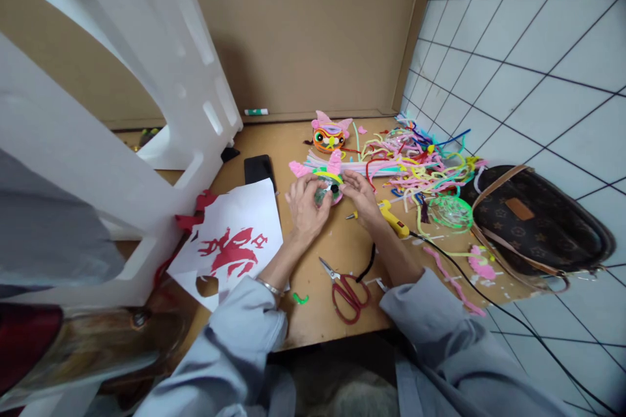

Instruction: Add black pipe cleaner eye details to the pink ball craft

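Observation:
Between my hands is a round pipe-cleaner animal head [320,196] with pink ears, a yellow band, green parts and a black round spot. My left hand [307,204] is closed on its left side, thumb at the lower edge. The fingers of my right hand [360,194] pinch its right edge beside the black spot; whether they also hold a small piece is hidden. Just behind stands a finished-looking orange and pink animal head [329,137]. A yellow hot glue gun [392,219] lies beside my right wrist, and red-handled scissors [348,298] rest nearer my body.
Loose pipe cleaners [430,166] are heaped at the right, before a brown handbag [542,221]. The glue gun's black cord [469,283] runs off right. At left are white paper [235,241] with red shapes, a black phone [259,170] and a white plastic panel [161,32].

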`<state>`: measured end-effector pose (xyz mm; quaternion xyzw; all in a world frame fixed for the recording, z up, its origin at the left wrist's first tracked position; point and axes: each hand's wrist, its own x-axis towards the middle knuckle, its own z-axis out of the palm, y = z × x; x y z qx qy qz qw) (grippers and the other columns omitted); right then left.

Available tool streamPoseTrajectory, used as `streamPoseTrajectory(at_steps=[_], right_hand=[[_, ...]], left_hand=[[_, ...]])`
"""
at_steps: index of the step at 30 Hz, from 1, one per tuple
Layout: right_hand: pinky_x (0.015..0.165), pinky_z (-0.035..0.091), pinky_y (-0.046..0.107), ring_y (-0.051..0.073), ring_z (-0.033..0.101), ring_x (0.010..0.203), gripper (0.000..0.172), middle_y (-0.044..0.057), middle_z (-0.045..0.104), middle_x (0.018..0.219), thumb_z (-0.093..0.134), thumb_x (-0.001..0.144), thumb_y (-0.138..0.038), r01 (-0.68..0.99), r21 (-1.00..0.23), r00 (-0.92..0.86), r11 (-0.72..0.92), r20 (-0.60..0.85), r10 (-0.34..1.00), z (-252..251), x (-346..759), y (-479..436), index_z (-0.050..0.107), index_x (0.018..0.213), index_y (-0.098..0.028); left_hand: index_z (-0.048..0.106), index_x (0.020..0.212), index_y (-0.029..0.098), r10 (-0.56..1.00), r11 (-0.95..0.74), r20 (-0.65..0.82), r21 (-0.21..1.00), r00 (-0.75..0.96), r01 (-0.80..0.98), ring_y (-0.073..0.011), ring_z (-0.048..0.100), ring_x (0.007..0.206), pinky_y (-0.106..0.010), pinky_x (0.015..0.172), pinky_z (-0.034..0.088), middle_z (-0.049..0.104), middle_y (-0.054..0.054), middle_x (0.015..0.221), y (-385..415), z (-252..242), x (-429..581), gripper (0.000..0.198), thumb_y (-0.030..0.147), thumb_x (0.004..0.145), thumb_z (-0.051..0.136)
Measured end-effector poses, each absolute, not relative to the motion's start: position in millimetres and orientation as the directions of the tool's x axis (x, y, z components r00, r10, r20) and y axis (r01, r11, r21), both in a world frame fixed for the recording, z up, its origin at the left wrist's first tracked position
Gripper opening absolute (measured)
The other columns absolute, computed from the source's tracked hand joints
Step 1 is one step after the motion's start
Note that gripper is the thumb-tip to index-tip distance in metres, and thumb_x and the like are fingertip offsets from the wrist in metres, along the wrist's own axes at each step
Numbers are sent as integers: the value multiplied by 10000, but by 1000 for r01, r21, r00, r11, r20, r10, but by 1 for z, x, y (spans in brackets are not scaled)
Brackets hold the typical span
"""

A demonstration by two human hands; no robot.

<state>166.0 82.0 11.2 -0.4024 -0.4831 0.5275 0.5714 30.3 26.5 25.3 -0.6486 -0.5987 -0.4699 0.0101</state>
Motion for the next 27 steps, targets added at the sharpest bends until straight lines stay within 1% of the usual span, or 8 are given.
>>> streamPoseTrajectory(at_steps=[3, 8, 13, 17, 22, 27], right_hand=[[1075, 394, 443, 247, 581, 1145, 470, 80, 664, 1155, 741, 568, -357, -220, -967, -11, 132, 138, 990, 12, 167, 81, 612, 999, -225], [1030, 434, 447, 242, 607, 1078, 426, 74, 683, 1084, 723, 588, -355, -185, -967, 2, 176, 179, 984, 9, 168, 81, 626, 978, -215], [973, 476, 425, 229, 621, 1030, 376, 60, 691, 1045, 703, 611, -351, -150, -964, 40, 221, 218, 975, 6, 168, 80, 633, 955, -215], [930, 499, 405, 218, 636, 977, 353, 52, 696, 992, 702, 616, -350, -153, -964, 20, 218, 218, 976, 7, 169, 79, 639, 935, -212], [914, 506, 403, 212, 639, 946, 343, 46, 696, 953, 695, 608, -338, -150, -968, 26, 203, 201, 979, 7, 169, 80, 648, 921, -206], [895, 511, 406, 213, 645, 921, 321, 48, 698, 944, 671, 626, -336, -130, -966, 45, 225, 221, 974, 6, 168, 79, 647, 918, -204]], left_hand=[[619, 922, 219, 757, -311, 638, 540, -140, 782, -250, 522, 1102, -400, 935, 362, 622, -74, 1159, 28, 23, 29, 152, 325, 821, 579], [600, 975, 217, 728, -366, 677, 517, -107, 774, -248, 532, 1118, -394, 950, 368, 625, -81, 1190, 31, 17, 28, 191, 316, 814, 577], [602, 983, 215, 725, -367, 680, 517, -110, 773, -248, 534, 1144, -395, 967, 371, 621, -86, 1209, 32, 16, 27, 201, 325, 817, 571], [598, 973, 204, 731, -374, 674, 530, -109, 761, -251, 535, 1178, -402, 972, 377, 615, -102, 1222, 32, 16, 27, 195, 323, 823, 557], [582, 1015, 204, 741, -370, 662, 539, -110, 756, -250, 549, 1175, -406, 956, 391, 629, -107, 1215, 32, 18, 27, 218, 326, 840, 539], [585, 1016, 205, 746, -375, 659, 536, -97, 757, -252, 550, 1181, -410, 962, 390, 624, -110, 1227, 32, 17, 26, 221, 335, 844, 539]])
